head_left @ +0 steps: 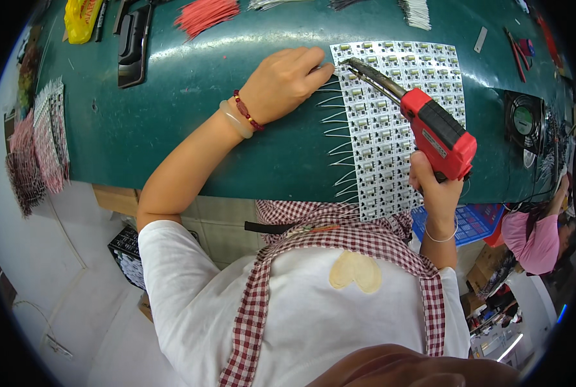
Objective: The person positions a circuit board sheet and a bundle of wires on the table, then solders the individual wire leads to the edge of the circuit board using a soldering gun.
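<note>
A large panel of small white circuit boards (381,155) lies on the green table, its near edge reaching past the table's front. Thin white wires (341,161) stick out along its left side. My right hand (435,187) is wrapped round the grip of a red and black soldering gun (444,132). The gun's metal tip points at the panel's far left corner. Beside that corner my left hand (289,80) is closed, thumb and forefinger pinched close to the tip. Whatever the pinch holds is too small to make out.
Bundles of red wires (207,16) and white wires (417,13) lie at the back. A black tool holder (133,48) stands back left, wired strips (50,135) hang at the left edge, and a small fan (524,119) sits right. Another person (532,238) is at far right.
</note>
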The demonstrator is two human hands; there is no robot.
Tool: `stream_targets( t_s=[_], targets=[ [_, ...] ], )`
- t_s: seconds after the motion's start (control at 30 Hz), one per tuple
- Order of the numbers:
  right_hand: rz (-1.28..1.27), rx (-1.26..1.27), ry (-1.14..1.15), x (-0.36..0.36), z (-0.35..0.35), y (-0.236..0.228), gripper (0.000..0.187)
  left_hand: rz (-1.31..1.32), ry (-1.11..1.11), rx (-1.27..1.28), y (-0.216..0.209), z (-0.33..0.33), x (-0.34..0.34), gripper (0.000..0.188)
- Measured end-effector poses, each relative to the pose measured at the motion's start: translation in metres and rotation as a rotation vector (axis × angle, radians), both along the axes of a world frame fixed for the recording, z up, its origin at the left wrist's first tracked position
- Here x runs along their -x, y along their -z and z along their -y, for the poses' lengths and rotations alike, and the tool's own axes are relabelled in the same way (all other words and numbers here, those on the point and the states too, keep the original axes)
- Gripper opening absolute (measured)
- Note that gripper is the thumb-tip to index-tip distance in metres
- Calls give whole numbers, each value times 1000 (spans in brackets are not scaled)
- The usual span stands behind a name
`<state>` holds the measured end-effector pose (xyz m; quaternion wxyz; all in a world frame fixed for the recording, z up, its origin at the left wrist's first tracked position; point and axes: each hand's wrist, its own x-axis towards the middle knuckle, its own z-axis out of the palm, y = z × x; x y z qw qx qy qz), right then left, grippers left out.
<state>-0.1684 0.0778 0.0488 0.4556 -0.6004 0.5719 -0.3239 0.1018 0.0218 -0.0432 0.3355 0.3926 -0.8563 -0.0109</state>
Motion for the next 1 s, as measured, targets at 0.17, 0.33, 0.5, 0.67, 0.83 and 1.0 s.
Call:
stream_targets(
  t_s=[0.17, 0.33, 0.5, 0.67, 0.83, 1.0],
  targets=[
    [-6, -145, 106, 3, -8, -5, 11, -12, 20, 10, 0, 1, -2, 22],
    [34, -186, 138, 6, -15, -3, 19, -13, 57, 5, 0, 0, -3, 22],
    [45, -203, 133, 6, -17, -2, 20, -5, 68, 9, -1, 0, -2, 22],
    [12, -220, 114, 6, -17, -2, 18, -3, 81, 3, -1, 0, -2, 22],
    [-4, -108, 82, 3, -17, 3, 18, -13, 95, 18, 0, 1, -3, 22],
    [21, -245, 119, 6, -19, -8, 18, -3, 98, -2, 0, 0, -3, 23]
  ],
)
